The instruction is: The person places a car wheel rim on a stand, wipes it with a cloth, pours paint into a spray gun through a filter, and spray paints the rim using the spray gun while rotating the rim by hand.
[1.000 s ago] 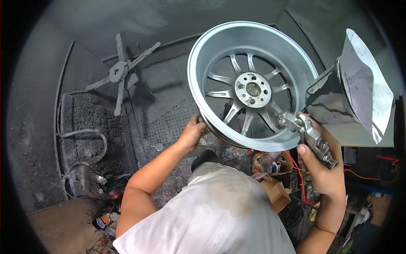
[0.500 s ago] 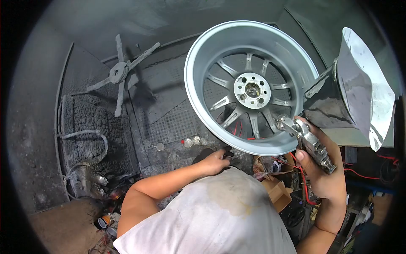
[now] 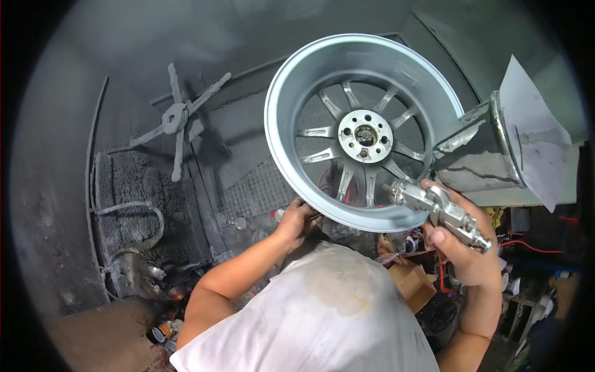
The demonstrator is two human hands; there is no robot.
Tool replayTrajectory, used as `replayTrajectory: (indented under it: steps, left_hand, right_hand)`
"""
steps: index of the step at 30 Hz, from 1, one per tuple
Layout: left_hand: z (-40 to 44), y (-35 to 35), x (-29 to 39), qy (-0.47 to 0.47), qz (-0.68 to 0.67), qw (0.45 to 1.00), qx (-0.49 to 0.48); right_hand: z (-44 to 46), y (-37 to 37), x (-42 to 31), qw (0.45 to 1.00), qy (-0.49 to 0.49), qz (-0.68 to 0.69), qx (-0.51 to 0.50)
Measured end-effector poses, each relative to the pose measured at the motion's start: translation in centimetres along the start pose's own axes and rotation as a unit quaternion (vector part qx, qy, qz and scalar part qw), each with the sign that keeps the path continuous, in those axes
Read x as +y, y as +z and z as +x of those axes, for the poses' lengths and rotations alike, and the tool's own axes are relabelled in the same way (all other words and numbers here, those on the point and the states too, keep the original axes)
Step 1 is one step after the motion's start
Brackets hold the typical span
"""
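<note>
My right hand (image 3: pixel 462 239) is wrapped round a metal spray gun (image 3: pixel 441 212), whose nozzle points left over the lower right rim of a silver car wheel (image 3: pixel 372 223). Beyond the gun is a paint-streaked cup (image 3: pixel 477 170), with a bent white sheet (image 3: pixel 536 133) over its outer end. The wheel tilts toward me, showing its hub and spokes. At its lower left edge, my left hand (image 3: pixel 295 222) has its fingers curled. Their tips are partly hidden, so I cannot tell whether they touch the rim.
A grey-coated spoked stand (image 3: pixel 175 119) is at the left, above a crusted textured panel (image 3: pixel 133 186) and a curved hose (image 3: pixel 145 208). Grey walls enclose the area. A cardboard box (image 3: pixel 412 282) and red cables (image 3: pixel 530 246) lie below and right of the wheel.
My left hand has moved left and up toward the rim's lower edge. The wheel's spokes have turned. The spray gun has shifted slightly left, still in my right hand, and the white sheet has changed shape.
</note>
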State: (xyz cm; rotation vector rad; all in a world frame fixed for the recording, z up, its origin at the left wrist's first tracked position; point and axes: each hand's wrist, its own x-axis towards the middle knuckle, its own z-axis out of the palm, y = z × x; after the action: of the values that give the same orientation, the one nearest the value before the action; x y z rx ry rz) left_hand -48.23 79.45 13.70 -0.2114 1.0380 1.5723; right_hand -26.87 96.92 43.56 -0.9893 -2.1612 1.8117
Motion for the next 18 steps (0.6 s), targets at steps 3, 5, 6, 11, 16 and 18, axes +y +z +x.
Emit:
replayTrajectory:
  steps: [3,5,6,11,16,18]
  left_hand:
    - [-0.4,1.0,1.2,0.011,0.033,0.997,0.065]
    - [1.4,-1.0,0.9,0.046,0.011,0.998,0.039]
    - [2.2,-1.8,1.3,0.046,0.019,0.998,0.037]
    - [3.8,-2.2,5.9,0.106,0.062,0.991,0.057]
    - [2.7,-0.5,7.7,0.129,0.122,0.981,0.072]
    - [3.7,-2.0,7.3,0.121,0.162,0.977,0.075]
  right_hand:
    - [0.9,-0.3,1.5,0.996,-0.067,-0.044,0.046]
    - [1.2,-0.6,2.3,0.991,-0.085,-0.048,0.09]
    - [1.4,-0.7,2.7,0.988,-0.094,-0.051,0.112]
    - [1.4,-3.1,5.2,0.968,-0.116,-0.028,0.22]
    - [-0.3,-2.9,5.3,0.969,-0.086,0.05,0.227]
    - [-1.6,-2.5,4.5,0.984,-0.095,0.072,0.132]
